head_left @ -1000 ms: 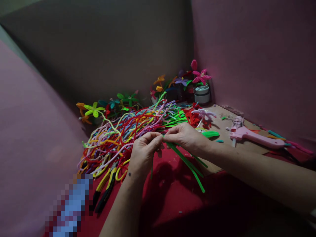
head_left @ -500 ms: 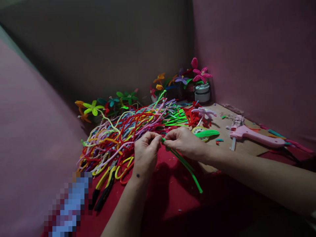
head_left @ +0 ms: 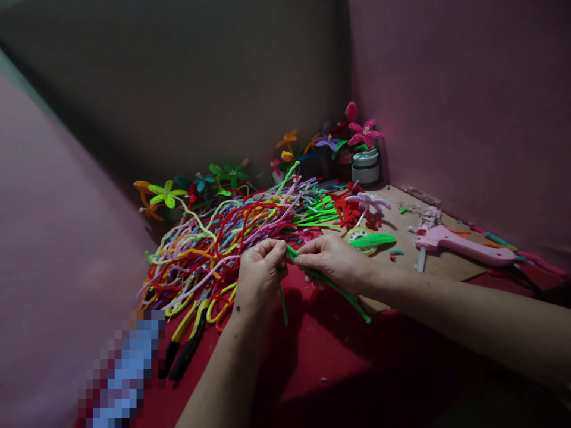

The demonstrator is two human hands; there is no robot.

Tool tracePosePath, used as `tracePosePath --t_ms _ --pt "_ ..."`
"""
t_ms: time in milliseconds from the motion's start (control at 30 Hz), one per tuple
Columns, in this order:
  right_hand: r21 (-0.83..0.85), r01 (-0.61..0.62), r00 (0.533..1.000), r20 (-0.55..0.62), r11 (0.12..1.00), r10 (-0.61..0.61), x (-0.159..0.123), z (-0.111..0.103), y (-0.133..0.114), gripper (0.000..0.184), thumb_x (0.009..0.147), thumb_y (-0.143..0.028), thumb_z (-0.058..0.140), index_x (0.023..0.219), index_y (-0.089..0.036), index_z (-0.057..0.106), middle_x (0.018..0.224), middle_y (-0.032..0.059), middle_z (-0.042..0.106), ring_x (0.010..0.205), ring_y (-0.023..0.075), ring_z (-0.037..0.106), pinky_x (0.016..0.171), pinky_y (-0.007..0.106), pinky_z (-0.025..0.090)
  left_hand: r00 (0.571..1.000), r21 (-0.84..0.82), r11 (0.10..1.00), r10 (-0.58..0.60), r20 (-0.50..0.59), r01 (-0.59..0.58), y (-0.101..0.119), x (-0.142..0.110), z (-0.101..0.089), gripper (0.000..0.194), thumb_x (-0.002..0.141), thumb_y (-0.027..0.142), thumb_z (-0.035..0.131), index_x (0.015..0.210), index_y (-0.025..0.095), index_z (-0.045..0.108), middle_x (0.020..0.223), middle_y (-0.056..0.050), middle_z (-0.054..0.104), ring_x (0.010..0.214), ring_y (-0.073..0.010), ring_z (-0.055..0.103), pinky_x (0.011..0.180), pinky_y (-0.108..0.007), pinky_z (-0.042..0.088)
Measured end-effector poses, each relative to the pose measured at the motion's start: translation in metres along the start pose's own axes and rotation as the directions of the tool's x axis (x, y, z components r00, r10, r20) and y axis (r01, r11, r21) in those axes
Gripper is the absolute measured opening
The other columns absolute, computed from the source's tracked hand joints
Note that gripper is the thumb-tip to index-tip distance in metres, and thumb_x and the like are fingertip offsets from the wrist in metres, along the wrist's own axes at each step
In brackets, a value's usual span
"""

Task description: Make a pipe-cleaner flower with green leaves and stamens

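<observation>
1. Head view, hands: left hand (head_left: 262,261) and right hand (head_left: 333,260) are raised over the red surface (head_left: 321,359), near each other, with a small gap between the fingertips.
2. Head view, green stems (head_left: 352,302): slim and long, in the right hand. Long axis runs slantwise, short upper end pointing up-left at the left fingertips, long free end pointing down-right towards the viewer and bending slightly.
3. Head view, right fingers: closed in a pinch on the green stems near their upper end.
4. Head view, left fingers: closed, pinching a thin green strand (head_left: 284,304) that hangs below them, long axis near vertical, lower end down. Whether it joins the green stems is hidden by the fingers.
5. Head view, left side: tangled pile of colored pipe cleaners (head_left: 232,229) behind the left hand; yellow-black pliers (head_left: 191,333) in front of the pile, handles towards the viewer.
6. Head view, right side: tape roll (head_left: 362,249) just beyond the right hand, green leaf (head_left: 378,239) lying over it, roughly crosswise. Pink glue gun (head_left: 464,246) on the brown board (head_left: 410,208), handle pointing right. Lilac flower (head_left: 369,203) near the tape roll.
7. Head view, back: pink flower (head_left: 364,134) above a lidded container (head_left: 366,167); yellow-green flower (head_left: 168,194) at left.
</observation>
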State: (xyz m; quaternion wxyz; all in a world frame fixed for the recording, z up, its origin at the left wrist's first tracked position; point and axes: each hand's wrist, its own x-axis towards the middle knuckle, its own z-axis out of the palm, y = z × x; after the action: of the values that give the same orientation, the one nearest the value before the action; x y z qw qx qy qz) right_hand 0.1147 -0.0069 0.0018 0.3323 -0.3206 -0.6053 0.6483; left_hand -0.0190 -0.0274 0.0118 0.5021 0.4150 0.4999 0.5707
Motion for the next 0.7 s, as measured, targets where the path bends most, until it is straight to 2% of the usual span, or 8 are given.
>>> tracePosePath --t_ms 100,300,367,433,500,567,700 --pt "0.032 -0.031 1.0 0.004 0.999 0.031 0.001 0.0 0.0 0.017 0.072 -0.017 0.054 0.055 -0.012 0.054 0.04 -0.0048 0.046 0.033 0.003 0.037 0.035 0.017 0.027 0.999 0.033 0.999 0.024 -0.024 -0.023 0.002 -0.001 0.0 0.02 0.063 0.026 0.066 0.06 0.013 0.05 0.042 0.006 0.042 0.036 -0.0025 0.034 0.037 -0.015 0.022" --pt "0.094 -0.019 1.0 0.025 0.995 0.017 0.002 0.0 0.007 0.016 0.072 -0.017 0.055 0.061 -0.008 0.061 0.051 0.0016 0.059 0.041 0.0066 0.051 0.042 0.019 0.041 0.997 -0.061 0.995 -0.077 0.01 0.078 0.002 -0.004 0.005 0.026 0.064 0.028 0.066 0.057 0.014 0.045 0.04 0.007 0.038 0.034 -0.0033 0.032 0.035 -0.016 0.023" --pt "0.068 -0.013 1.0 0.008 0.998 0.013 0.002 -0.001 0.008 0.017 0.073 -0.017 0.054 0.061 -0.008 0.061 0.05 0.0016 0.058 0.038 0.0059 0.05 0.04 0.018 0.039 0.997 -0.045 0.996 -0.072 0.03 0.074 0.002 -0.003 0.004 0.023 0.063 0.028 0.066 0.059 0.014 0.048 0.041 0.006 0.041 0.034 -0.0043 0.033 0.035 -0.017 0.024" --pt "0.05 0.001 1.0 -0.017 0.999 0.0 0.003 -0.002 0.009 0.018 0.074 -0.019 0.054 0.062 -0.008 0.061 0.048 0.0012 0.058 0.036 0.0054 0.048 0.037 0.017 0.038 0.997 -0.007 0.999 -0.05 0.062 0.05 0.002 -0.001 0.001 0.02 0.064 0.028 0.066 0.062 0.013 0.052 0.046 0.004 0.047 0.037 -0.0062 0.04 0.039 -0.019 0.031" --pt "0.042 0.005 1.0 -0.03 0.999 -0.004 0.004 -0.004 0.011 0.019 0.074 -0.021 0.055 0.06 -0.009 0.06 0.048 0.0014 0.058 0.036 0.0057 0.049 0.036 0.016 0.038 0.998 0.081 0.997 0.006 0.063 -0.012 0.005 0.001 -0.004 0.018 0.064 0.028 0.066 0.065 0.012 0.057 0.054 0.001 0.054 0.046 -0.0082 0.047 0.048 -0.022 0.038" --pt "0.043 -0.005 0.999 -0.036 0.999 0.006 0.005 -0.006 0.012 0.02 0.073 -0.021 0.056 0.057 -0.009 0.058 0.049 0.0023 0.059 0.036 0.0065 0.05 0.036 0.017 0.039 0.995 0.239 0.966 0.096 0.027 -0.099 0.008 0.002 -0.008 0.017 0.064 0.029 0.067 0.068 0.013 0.062 0.058 0.001 0.058 0.052 -0.0088 0.049 0.054 -0.021 0.039" --pt "0.043 -0.017 0.999 -0.029 0.999 0.018 0.005 -0.006 0.011 0.02 0.073 -0.02 0.055 0.056 -0.01 0.058 0.049 0.0027 0.058 0.037 0.0075 0.051 0.037 0.018 0.039 0.978 0.536 0.827 0.206 -0.009 -0.169 0.017 -0.001 -0.012 0.013 0.062 0.026 0.068 0.067 0.014 0.068 0.057 0.001 0.058 0.05 -0.0085 0.045 0.047 -0.02 0.033"
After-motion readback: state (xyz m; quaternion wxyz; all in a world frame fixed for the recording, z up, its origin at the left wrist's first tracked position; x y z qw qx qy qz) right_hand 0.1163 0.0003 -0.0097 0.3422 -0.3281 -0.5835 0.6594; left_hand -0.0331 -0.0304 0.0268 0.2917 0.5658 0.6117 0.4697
